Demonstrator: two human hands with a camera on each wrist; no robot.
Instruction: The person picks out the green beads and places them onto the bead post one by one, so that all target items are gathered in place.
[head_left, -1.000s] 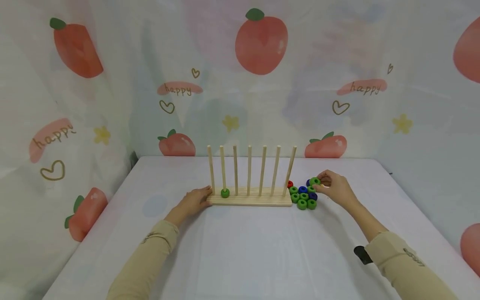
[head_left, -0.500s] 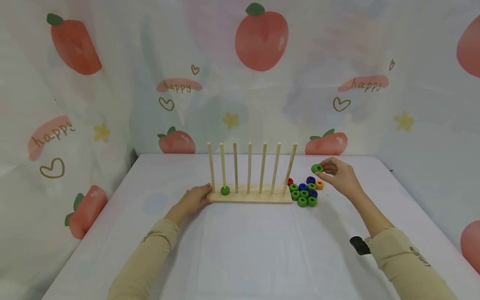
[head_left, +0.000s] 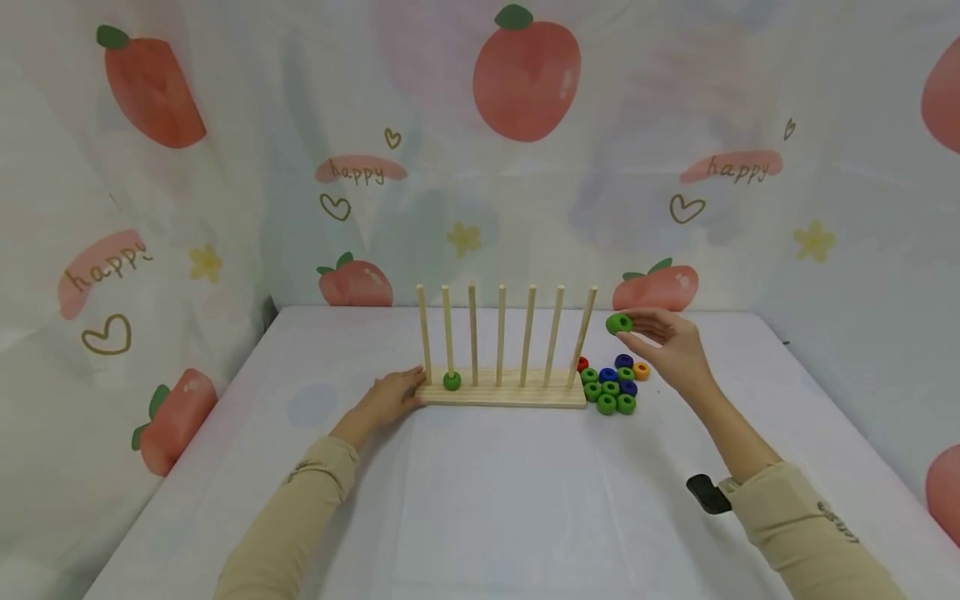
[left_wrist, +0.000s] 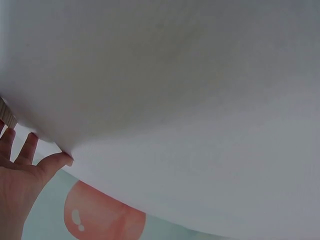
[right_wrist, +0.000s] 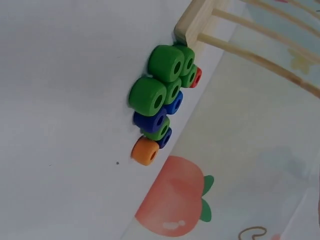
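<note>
My right hand [head_left: 671,346] pinches a green bead [head_left: 619,324] between thumb and fingers, raised just right of the rack's rightmost peg. A wooden rack [head_left: 510,398] with several upright pegs stands on the table. One green bead [head_left: 452,381] sits low on its second peg from the left. At the rack's left end rests my left hand [head_left: 386,398], fingers extended against the base; in the left wrist view its fingertips reach a bit of wood [left_wrist: 7,115]. Beside the rack's right end lie loose beads, several green [right_wrist: 147,96], some blue [right_wrist: 150,120], one orange [right_wrist: 145,151], one red [right_wrist: 197,77].
The table [head_left: 495,500] has a white cover. Behind it hangs a cloth backdrop [head_left: 540,225] printed with fruit and hearts. A black object [head_left: 708,494] shows at the right sleeve's cuff.
My right hand has lifted the green bead out of the pile, uncovering the orange bead, and carried it up and then left towards the rack. My left hand has stayed at the rack's end.
</note>
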